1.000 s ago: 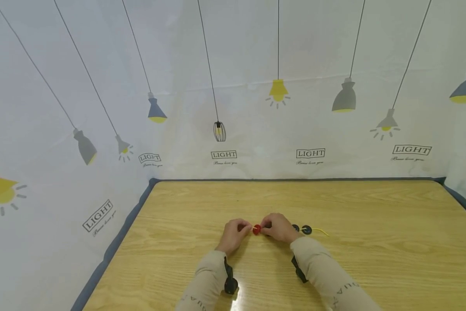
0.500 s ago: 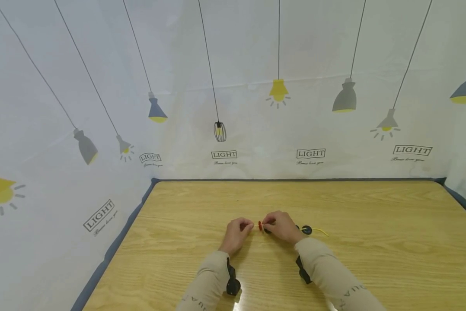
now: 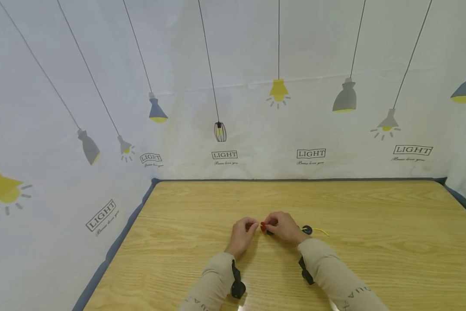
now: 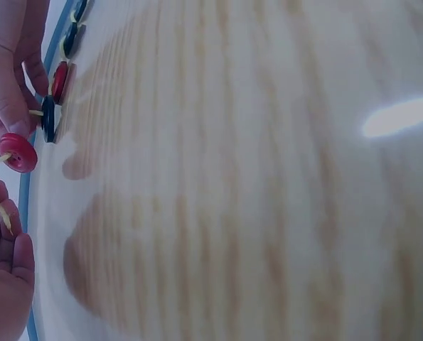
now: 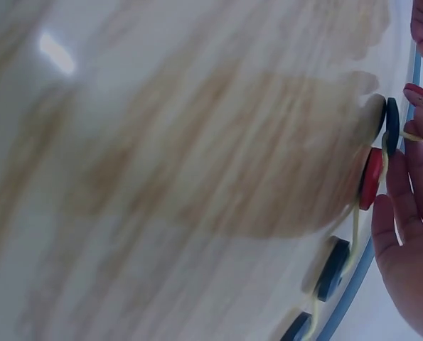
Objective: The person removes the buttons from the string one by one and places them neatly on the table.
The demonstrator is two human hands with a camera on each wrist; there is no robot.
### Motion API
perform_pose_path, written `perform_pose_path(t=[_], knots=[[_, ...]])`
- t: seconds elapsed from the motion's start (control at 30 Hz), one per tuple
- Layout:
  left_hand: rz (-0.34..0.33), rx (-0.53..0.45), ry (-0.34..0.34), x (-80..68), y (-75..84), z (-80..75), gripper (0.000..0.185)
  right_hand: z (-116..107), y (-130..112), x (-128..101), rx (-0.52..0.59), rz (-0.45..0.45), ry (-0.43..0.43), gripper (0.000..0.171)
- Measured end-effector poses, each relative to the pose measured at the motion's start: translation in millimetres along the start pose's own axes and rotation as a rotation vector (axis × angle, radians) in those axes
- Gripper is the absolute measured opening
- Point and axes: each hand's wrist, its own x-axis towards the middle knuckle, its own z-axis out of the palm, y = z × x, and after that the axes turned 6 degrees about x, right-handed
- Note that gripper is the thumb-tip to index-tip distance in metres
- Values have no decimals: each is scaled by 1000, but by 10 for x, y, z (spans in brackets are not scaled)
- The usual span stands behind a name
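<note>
My left hand (image 3: 242, 235) pinches a yellow string (image 4: 3, 213) between thumb and fingers; its loose end hangs by the fingers in the left wrist view. The string runs through a red button (image 4: 17, 153). Gripped at its edge, that button is between the fingertips of my right hand (image 3: 284, 226), just right of the left fingertips. Beside the right fingers, a dark button (image 5: 392, 126) and a second red button (image 5: 370, 179) hang on the same string. Further along it come more dark buttons (image 5: 333, 268), partly hidden behind the right hand in the head view.
The string's far end (image 3: 320, 232) lies on the wooden table (image 3: 373, 259), right of the last dark button (image 3: 307, 230). A white curtain (image 3: 256, 52) printed with lamps surrounds the table's back and sides. Black wrist cameras (image 3: 238, 288) sit on both sleeves.
The stretch of string between my left fingers and the red button came into view, then shortened as my left hand moved right. My right hand and that button have shifted slightly right.
</note>
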Motion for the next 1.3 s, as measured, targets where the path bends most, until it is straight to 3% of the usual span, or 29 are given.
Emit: perform_pose_path(t=[0.33,0.73,1.07,1.3], knots=[[-5,29,12,-4,76,21,9,-9,3,-17,-20,-28,4,5],[-11,14,4,-27,122,57,9,-5,6,-36,35,19,116,6],[-43,-16,48,-20,137,77,9,-38,-1,-47,31,-45,14,7],[-47,-34,73,-24,154,89,9,-39,19,-51,11,-59,13,3]])
